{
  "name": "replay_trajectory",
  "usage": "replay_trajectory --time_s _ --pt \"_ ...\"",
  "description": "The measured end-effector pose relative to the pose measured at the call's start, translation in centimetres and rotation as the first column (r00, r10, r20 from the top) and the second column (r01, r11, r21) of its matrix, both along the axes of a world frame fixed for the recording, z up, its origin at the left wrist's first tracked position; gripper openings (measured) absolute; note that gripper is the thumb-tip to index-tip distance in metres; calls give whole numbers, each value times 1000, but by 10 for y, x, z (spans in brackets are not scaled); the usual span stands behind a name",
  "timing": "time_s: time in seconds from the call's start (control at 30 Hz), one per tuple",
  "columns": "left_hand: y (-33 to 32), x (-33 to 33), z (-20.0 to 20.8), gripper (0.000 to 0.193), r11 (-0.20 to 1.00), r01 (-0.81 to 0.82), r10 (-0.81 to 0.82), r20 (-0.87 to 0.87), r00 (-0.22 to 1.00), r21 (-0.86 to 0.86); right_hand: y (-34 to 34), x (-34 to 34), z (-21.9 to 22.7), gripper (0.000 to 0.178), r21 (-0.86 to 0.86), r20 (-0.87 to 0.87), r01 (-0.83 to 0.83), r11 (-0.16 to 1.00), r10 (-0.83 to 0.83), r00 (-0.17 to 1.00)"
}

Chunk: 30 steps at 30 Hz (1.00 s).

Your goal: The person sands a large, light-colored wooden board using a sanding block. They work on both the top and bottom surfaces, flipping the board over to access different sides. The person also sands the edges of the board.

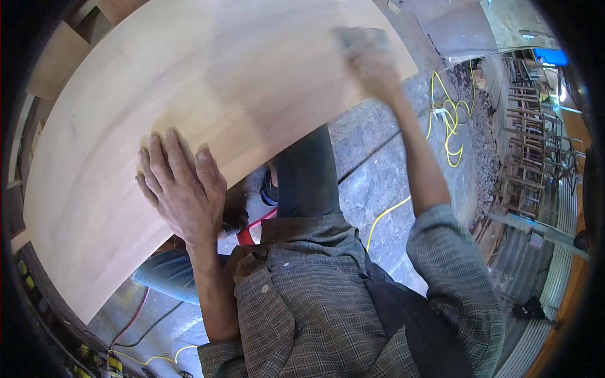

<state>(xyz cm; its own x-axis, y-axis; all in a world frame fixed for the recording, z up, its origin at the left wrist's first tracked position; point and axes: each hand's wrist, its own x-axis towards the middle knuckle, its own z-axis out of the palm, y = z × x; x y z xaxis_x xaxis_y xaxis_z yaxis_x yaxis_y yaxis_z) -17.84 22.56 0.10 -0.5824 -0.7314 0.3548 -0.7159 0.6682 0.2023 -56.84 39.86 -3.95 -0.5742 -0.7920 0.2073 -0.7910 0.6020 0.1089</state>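
Near the right edge point(399, 47) our right hand point(373, 69) grips a pad point(378, 38), our left hand point(184, 179) spread. Pale, streaked board point(271, 82) lies between.

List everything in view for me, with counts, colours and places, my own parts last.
wooden board: one, pale tan, across upper left
pad: one, greyish, blurred, at the board's upper right
floor: one, grey, below the board
yellow cord: count unclear, yellow, on the floor
rubble: one patch, grey, right
wooden frames: several, brown, far right
blue object: one, blue, upper right
checked shirt: one, grey, bottom centre
left hand: one, bare, flat on the board
right hand: one, bare, blurred, at the pad
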Motion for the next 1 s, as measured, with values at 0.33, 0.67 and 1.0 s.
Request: replay_trajectory --time_s 0.33,0.67,1.0 --pt "0 1 1 50 1000 -4 4 22 1000 13 -15 -8 23 46 -45 109 -77 996 81 991" --pt "0 -3 -1 48 1000 -5 5 9 1000 -19 -10 26 12 31 -17 518 -159 987 145 843" --pt "3 -2 -7 50 996 -19 27 -88 996 86 224 -125 70 28 18 -136 663 749 -655 743"
